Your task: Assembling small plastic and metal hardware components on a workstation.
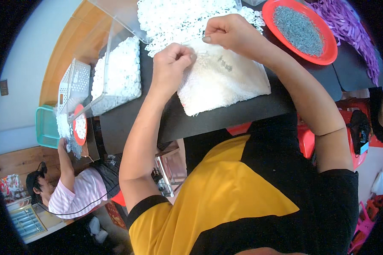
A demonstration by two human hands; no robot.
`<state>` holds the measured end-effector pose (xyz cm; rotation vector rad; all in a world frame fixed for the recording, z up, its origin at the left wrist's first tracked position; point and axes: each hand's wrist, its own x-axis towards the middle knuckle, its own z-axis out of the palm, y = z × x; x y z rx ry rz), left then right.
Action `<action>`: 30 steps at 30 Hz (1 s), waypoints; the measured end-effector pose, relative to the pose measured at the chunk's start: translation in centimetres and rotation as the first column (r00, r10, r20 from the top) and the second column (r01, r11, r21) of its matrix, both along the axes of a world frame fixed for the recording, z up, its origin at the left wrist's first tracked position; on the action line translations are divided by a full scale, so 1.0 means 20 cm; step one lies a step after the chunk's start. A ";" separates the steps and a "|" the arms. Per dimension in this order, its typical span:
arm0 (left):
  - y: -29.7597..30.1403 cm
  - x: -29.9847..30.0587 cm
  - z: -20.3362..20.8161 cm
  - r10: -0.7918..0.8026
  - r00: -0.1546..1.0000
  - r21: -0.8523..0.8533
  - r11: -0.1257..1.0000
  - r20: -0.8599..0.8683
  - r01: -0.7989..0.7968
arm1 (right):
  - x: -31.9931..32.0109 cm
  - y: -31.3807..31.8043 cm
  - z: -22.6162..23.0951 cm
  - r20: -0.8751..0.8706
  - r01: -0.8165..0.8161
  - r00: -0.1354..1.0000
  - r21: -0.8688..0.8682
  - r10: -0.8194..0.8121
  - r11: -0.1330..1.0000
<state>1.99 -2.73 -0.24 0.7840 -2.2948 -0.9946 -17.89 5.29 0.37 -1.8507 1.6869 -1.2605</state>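
My left hand (171, 66) is closed in a pinch above the left edge of a cream towel (221, 91) on the dark table. Level with the towel's far edge, my right hand (234, 34) is also pinched, thumb against fingertips. Whatever either hand holds is too small to make out. A few small grey metal pieces (225, 63) lie on the towel between and below the hands. Just beyond the fingers spreads a heap of small white plastic pieces (178, 19). To the right of my right hand, a red plate (331, 49) carries a pile of thin grey metal pieces (298, 29).
Purple strips (349, 29) hang over the table's far right. Left of me stands a clear bin (108, 63) of white pieces, with a white perforated basket (74, 83) and green basket (44, 127) beyond. A co-worker (76, 189) in a striped shirt reaches toward another red plate (80, 127).
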 end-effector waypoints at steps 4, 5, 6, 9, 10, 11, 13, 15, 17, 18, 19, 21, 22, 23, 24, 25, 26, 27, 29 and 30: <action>0.04 0.01 0.09 0.106 0.990 0.410 0.910 -0.089 -0.061 | 0.03 0.05 0.04 0.000 -0.105 0.994 -0.039 0.105 0.994; 0.04 0.01 0.09 0.107 0.990 0.406 0.912 -0.091 -0.062 | 0.04 0.05 0.04 -0.002 -0.107 0.994 -0.043 0.107 0.993; 0.03 0.01 0.09 0.117 0.986 0.442 0.896 -0.115 -0.054 | 0.04 0.05 0.03 -0.059 -0.117 0.992 -0.094 0.112 0.989; 0.05 0.00 0.12 0.135 0.980 0.508 0.860 -0.148 -0.042 | 0.05 0.04 0.02 -0.109 -0.142 0.986 -0.169 0.125 0.975; 0.07 -0.01 0.12 0.142 0.978 0.543 0.839 -0.155 -0.036 | 0.04 0.03 0.01 -0.102 -0.153 0.985 -0.190 0.135 0.970; 0.08 -0.02 0.12 0.139 0.978 0.542 0.840 -0.155 -0.033 | 0.04 0.03 0.00 -0.103 -0.150 0.986 -0.192 0.132 0.970; 0.10 -0.03 0.12 0.132 0.974 0.496 0.868 -0.185 -0.023 | 0.06 0.03 0.00 0.028 -0.174 0.983 -0.189 0.183 0.966; 0.13 -0.05 0.10 0.115 0.970 0.394 0.919 -0.213 -0.023 | 0.06 0.05 0.03 0.090 -0.185 0.978 -0.054 0.190 0.981; 0.13 -0.05 0.06 0.096 0.966 0.288 0.957 -0.238 -0.024 | 0.05 0.05 0.04 0.153 -0.201 0.970 0.083 0.187 0.976; 0.13 -0.06 0.05 0.051 0.966 0.190 0.982 -0.252 -0.003 | 0.04 0.04 0.02 0.204 -0.221 0.959 0.103 0.197 0.970; 0.12 -0.06 0.04 0.006 0.965 0.090 0.996 -0.261 0.018 | 0.04 0.03 0.02 0.255 -0.242 0.945 0.121 0.206 0.963; 0.13 -0.07 0.04 0.018 0.973 0.063 0.998 -0.232 -0.003 | 0.04 0.03 0.00 0.264 -0.243 0.943 0.122 0.204 0.962; 0.13 -0.08 0.04 0.031 0.979 0.036 0.999 -0.202 -0.024 | 0.03 0.03 0.00 0.272 -0.243 0.941 0.124 0.203 0.962; 0.13 -0.09 0.05 0.028 0.979 0.037 0.999 -0.202 -0.021 | 0.02 0.03 0.01 0.273 -0.241 0.941 0.125 0.200 0.963; 0.13 -0.10 0.06 0.099 0.971 0.204 0.977 -0.218 -0.053 | 0.02 0.04 0.03 0.178 -0.204 0.967 0.104 0.183 0.973; 0.13 -0.10 0.08 0.170 0.960 0.366 0.927 -0.221 -0.079 | 0.01 0.04 0.04 0.082 -0.168 0.983 0.080 0.162 0.982; 0.13 -0.11 0.10 0.170 0.960 0.365 0.928 -0.221 -0.080 | 0.00 0.04 0.04 0.082 -0.168 0.983 0.079 0.162 0.983; 0.13 -0.12 0.11 0.210 0.951 0.463 0.882 -0.227 -0.084 | -0.02 0.03 0.04 -0.096 -0.097 0.990 0.027 0.099 0.995; 0.13 -0.13 0.12 0.248 0.942 0.557 0.826 -0.226 -0.084 | -0.05 0.03 0.04 -0.266 -0.033 0.964 -0.035 0.022 0.999; 0.13 -0.14 0.13 0.223 0.947 0.581 0.812 -0.232 -0.049 | -0.05 0.03 0.06 -0.370 -0.041 0.927 0.043 0.054 0.998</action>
